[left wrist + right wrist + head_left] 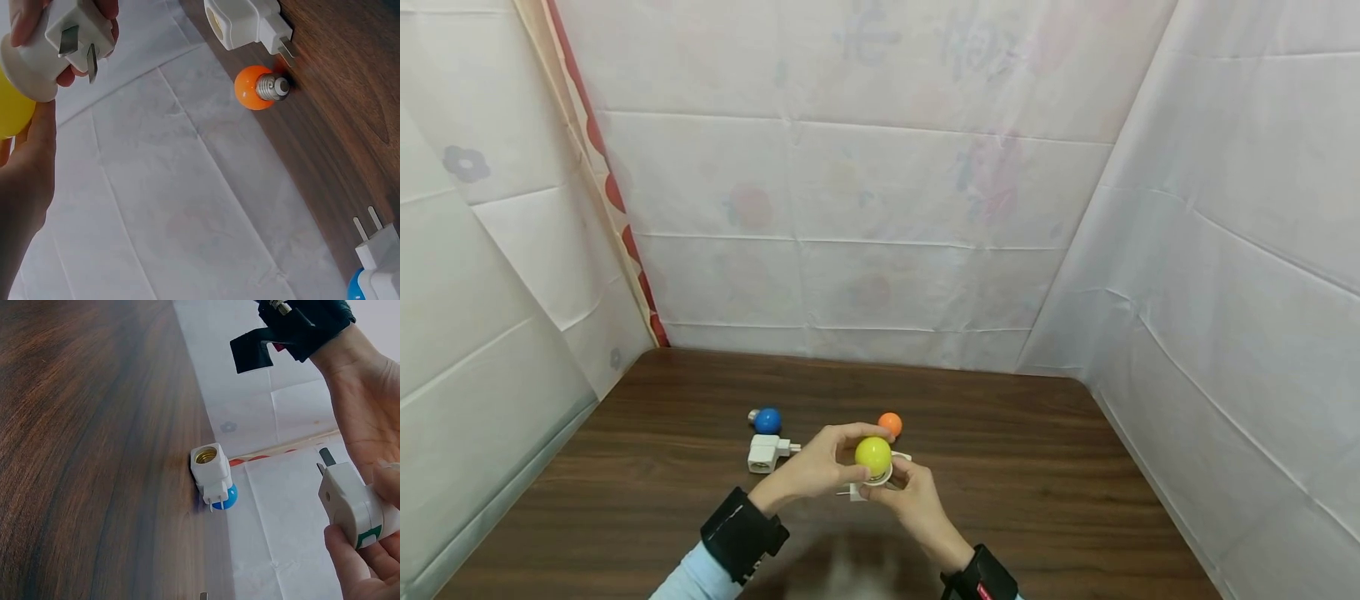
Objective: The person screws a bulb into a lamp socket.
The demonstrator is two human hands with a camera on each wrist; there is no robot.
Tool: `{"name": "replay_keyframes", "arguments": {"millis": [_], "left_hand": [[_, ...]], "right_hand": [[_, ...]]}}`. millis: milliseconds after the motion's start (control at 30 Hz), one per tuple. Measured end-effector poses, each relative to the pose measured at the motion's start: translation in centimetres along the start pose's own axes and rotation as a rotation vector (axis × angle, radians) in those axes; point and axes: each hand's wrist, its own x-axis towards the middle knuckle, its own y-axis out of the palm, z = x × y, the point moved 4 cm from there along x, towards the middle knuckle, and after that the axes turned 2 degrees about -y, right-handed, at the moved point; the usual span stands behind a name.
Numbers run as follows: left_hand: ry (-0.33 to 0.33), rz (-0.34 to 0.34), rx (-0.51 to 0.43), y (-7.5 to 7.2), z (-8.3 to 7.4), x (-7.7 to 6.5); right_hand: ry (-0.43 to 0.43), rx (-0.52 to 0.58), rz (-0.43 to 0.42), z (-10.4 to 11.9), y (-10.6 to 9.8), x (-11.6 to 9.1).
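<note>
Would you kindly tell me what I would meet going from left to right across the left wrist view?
Yellow bulb, metal prongs of the held white socket, orange bulb, then blue bulb, partly showing near the lower right corner.

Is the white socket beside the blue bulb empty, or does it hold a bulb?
Empty: in the right wrist view, the white socket shows bare metallic threads, no bulb inside.

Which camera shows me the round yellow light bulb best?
The head view: the round yellow light bulb shows almost whole there, held in the left hand. The left wrist view shows only a slice, cut off by the edge, beside the white two-pronged socket. The right wrist view doesn't show it.
</note>
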Motion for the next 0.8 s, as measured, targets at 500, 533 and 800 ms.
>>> {"name": "replay_keyframes", "arguments": {"millis": [500, 533, 800], "left_hand": [[-0.108, -0.422, 0.357, 1.0, -0.8, -0.2], [-0.108, -0.435, 0.368, 1.1, -0.9, -0.3], [-0.121, -0.446, 0.376, 1.4, -0.8, -0.3]], "right_hand": [[0.041, 0.043, -0.032, 1.1, -0.3, -0.4], [0.042, 0.043, -0.035, 0.7, -0.4, -0.3], [0.029, 0.019, -0.049, -0.6, -0.5, 0.0]]}}
